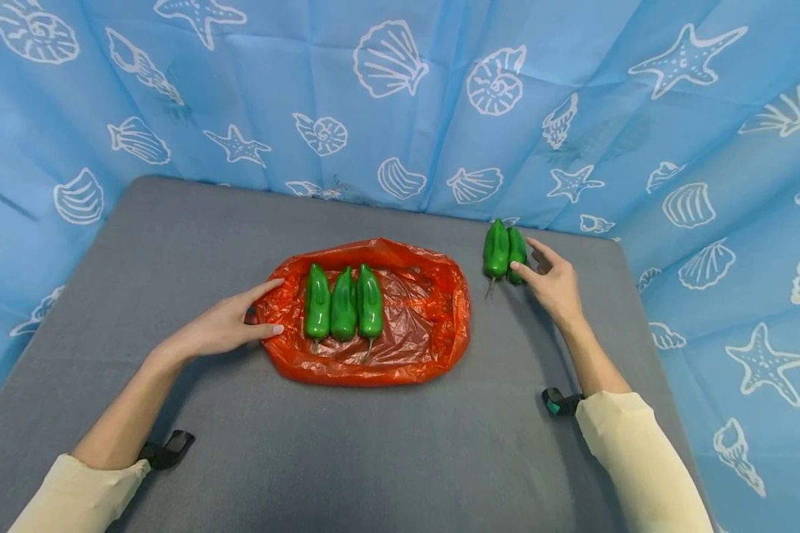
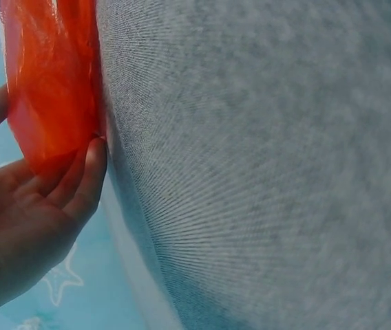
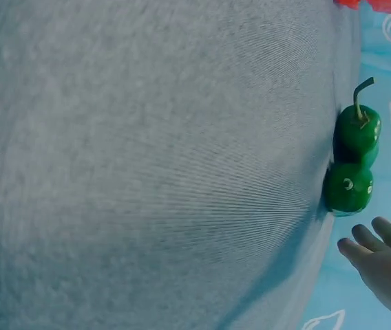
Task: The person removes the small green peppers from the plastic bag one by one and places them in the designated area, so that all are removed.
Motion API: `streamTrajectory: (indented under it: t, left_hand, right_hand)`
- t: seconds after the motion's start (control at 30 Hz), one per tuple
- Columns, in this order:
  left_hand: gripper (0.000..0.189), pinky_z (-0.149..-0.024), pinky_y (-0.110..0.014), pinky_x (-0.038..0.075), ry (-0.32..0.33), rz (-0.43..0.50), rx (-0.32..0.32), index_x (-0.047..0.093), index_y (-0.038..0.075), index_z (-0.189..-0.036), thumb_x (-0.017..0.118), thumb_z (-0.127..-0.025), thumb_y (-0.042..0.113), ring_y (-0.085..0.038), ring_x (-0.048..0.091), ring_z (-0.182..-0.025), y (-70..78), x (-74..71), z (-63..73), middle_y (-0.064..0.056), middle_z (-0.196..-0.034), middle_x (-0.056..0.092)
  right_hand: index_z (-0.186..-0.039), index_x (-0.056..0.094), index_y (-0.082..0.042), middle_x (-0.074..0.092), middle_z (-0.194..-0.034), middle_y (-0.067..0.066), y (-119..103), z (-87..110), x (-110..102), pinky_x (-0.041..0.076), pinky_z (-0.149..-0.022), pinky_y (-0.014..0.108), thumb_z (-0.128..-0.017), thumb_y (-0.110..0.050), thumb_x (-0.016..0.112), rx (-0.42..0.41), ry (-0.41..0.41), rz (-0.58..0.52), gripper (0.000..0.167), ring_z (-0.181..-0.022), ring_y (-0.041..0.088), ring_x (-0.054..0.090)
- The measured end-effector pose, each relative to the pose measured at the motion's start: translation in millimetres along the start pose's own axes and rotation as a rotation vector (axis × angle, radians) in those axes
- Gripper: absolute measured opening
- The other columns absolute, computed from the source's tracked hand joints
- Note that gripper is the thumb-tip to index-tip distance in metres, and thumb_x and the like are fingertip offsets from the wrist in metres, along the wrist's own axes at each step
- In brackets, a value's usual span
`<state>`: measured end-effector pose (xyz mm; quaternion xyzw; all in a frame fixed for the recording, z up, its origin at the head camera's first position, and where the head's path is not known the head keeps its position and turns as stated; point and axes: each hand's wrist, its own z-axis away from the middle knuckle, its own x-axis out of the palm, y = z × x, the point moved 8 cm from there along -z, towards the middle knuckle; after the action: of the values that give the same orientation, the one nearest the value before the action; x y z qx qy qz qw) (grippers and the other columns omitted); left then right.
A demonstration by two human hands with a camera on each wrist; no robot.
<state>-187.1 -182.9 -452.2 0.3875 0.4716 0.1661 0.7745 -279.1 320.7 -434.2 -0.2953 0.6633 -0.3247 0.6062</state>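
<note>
In the head view, an oval red plastic bag lies spread with its mouth up. Three glossy green peppers rest side by side in its left half, pointed ends away from me. My left hand holds the bag's left end, thumb and forefinger over the rim; the left wrist view has its other fingers against the bag's outside. Two more green peppers lie together at the back right. Beside the right-hand one is my right hand, thumb and fingers spread; the right wrist view shows a gap between them and the peppers.
The grey table ends at the back against a blue curtain printed with white shells and starfish. The curtain also runs along both sides. Dark straps circle both wrists below pale sleeves.
</note>
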Motion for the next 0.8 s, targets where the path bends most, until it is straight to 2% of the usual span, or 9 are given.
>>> streamTrajectory:
  t: [0.13,0.27,0.4,0.57,0.8]
  left_hand:
    - [0.082,-0.111,-0.066,0.025,-0.004,0.006,-0.007,0.021,0.011,-0.159,0.065,-0.096,0.04,-0.05,0.025,-0.142,-0.6,0.1,0.5,-0.03,-0.157,0.024]
    - [0.083,-0.111,-0.066,0.024,-0.005,0.011,-0.005,0.021,0.01,-0.159,0.066,-0.096,0.04,-0.05,0.025,-0.142,-0.1,0.1,0.7,-0.03,-0.157,0.024]
    - [0.083,-0.111,-0.066,0.024,-0.002,0.008,-0.002,0.021,0.01,-0.159,0.066,-0.096,0.04,-0.05,0.025,-0.142,-0.4,-0.3,0.5,-0.03,-0.158,0.023]
    - [0.083,-0.111,-0.066,0.024,-0.001,0.006,-0.001,0.021,0.01,-0.159,0.066,-0.096,0.04,-0.05,0.024,-0.142,-1.1,0.0,0.3,-0.03,-0.158,0.023]
    - [0.084,-0.111,-0.066,0.024,-0.003,0.012,-0.003,0.021,0.01,-0.159,0.066,-0.095,0.04,-0.05,0.025,-0.142,-0.5,0.6,-0.1,-0.03,-0.157,0.023]
  right_hand:
    - [-0.142,0.054,-0.006,0.05,-0.147,0.016,-7.7,2.3,-2.9,0.038,-0.111,0.042,-0.092,-0.027,0.074,-0.03,0.06,-0.019,0.058,-0.136,0.032,0.046]
    - [-0.139,0.057,-0.002,0.055,-0.141,0.019,-16.2,7.6,-2.7,0.042,-0.108,0.037,-0.092,-0.017,0.074,-0.064,0.09,-0.127,0.052,-0.132,0.031,0.051]
    - [-0.136,0.057,0.004,0.056,-0.136,0.026,-39.8,17.6,0.0,0.047,-0.102,0.033,-0.091,-0.007,0.072,-0.12,0.074,-0.236,0.049,-0.126,0.039,0.054]
    - [-0.134,0.057,0.007,0.058,-0.135,0.025,-69.3,31.5,3.7,0.051,-0.095,0.025,-0.091,-0.001,0.071,-0.171,0.066,-0.283,0.046,-0.121,0.042,0.057]
    - [-0.131,0.061,0.003,0.062,-0.132,0.016,-71.7,30.1,15.2,0.052,-0.09,0.022,-0.091,0.001,0.07,-0.226,0.07,-0.454,0.042,-0.111,0.021,0.066]
